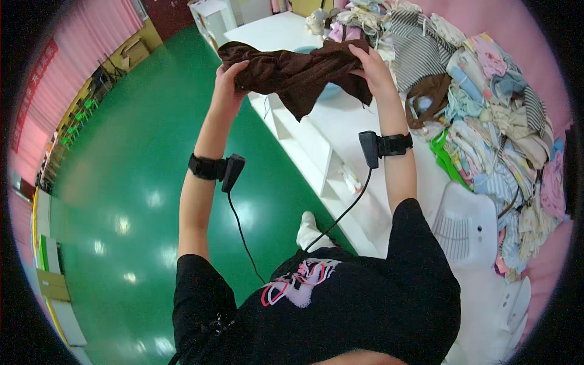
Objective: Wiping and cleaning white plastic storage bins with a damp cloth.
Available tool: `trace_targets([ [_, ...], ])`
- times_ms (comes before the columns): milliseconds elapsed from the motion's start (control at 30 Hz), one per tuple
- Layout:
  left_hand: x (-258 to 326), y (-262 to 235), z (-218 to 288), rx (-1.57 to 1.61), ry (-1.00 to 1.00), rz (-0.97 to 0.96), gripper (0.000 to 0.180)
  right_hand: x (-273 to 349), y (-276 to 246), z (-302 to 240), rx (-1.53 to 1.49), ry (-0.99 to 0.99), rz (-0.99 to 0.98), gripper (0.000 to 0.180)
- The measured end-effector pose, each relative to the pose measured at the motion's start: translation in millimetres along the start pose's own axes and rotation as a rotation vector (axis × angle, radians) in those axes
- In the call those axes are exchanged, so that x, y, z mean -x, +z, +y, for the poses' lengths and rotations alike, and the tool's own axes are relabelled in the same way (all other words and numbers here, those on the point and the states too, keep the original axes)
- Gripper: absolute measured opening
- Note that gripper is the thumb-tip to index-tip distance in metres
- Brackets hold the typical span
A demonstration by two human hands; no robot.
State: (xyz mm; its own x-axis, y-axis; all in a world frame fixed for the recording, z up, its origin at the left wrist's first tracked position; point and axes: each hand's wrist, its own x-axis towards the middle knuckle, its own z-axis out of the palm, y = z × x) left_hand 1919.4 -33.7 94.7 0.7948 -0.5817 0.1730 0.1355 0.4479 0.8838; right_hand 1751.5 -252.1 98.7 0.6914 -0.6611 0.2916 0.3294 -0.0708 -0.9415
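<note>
A view from above, looking down over a person in a black T-shirt [365, 304] who stands beside a white counter [340, 121]. Both arms are raised and stretched forward, holding a dark brown garment [295, 70] in the air above the near edge of the counter and the green floor [134, 182].

The left hand [230, 79] grips the left end of the garment, its fingers [234, 68] clenched into the bunched cloth. The right hand [372, 68] grasps the right end, with its fingers [359, 55] curled over the top of the fabric. The garment hangs crumpled between the two hands, sagging in the middle, with a loose point drooping below.

Each wrist wears a black strap carrying a small black device: one on the left wrist [219, 169], one on the right wrist [383, 146]. A thin black cable [240, 225] runs from each device down toward the person's chest.

To the right, on the counter, lies a large heap of mixed clothes [486, 134] in pale pinks, blues, creams and stripes, well apart from the hands. A second brown piece [432, 91] rests at the heap's near edge. A white plastic object [465, 222] with ribbed slots sits on the counter close to the person's right shoulder. One white sock-clad foot [310, 228] shows on the floor below.
</note>
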Motion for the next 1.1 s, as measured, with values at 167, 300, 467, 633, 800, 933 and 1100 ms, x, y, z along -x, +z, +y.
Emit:
trace_targets([
  [167,-118,27,-24,0.083,0.040,0.097,0.025,-99,-15,18,0.075,-0.127,0.099,0.026],
  [300,-206,31,-53,0.417,-0.042,-0.340,0.024,-158,-11,41,0.302,-0.191,-0.106,0.028],
  [467,-259,70,-105,-0.031,-0.119,-0.402,0.036,-222,-39,110,0.909,-0.216,-0.168,0.036],
  [633,-306,40,-194,-0.680,-0.123,-0.619,0.044,-231,-36,162,1.309,-0.034,-0.459,0.035],
  [800,-348,13,-241,-0.997,0.133,-0.992,0.039,-232,-39,196,1.372,0.348,-0.481,0.033],
  [933,-370,13,-240,-1.248,0.382,-1.176,0.027,-227,-56,212,1.512,0.410,-0.177,0.030],
  [1100,-387,1,-268,-1.011,0.574,-1.538,0.026,-224,-44,222,1.170,0.359,-0.463,0.030],
])
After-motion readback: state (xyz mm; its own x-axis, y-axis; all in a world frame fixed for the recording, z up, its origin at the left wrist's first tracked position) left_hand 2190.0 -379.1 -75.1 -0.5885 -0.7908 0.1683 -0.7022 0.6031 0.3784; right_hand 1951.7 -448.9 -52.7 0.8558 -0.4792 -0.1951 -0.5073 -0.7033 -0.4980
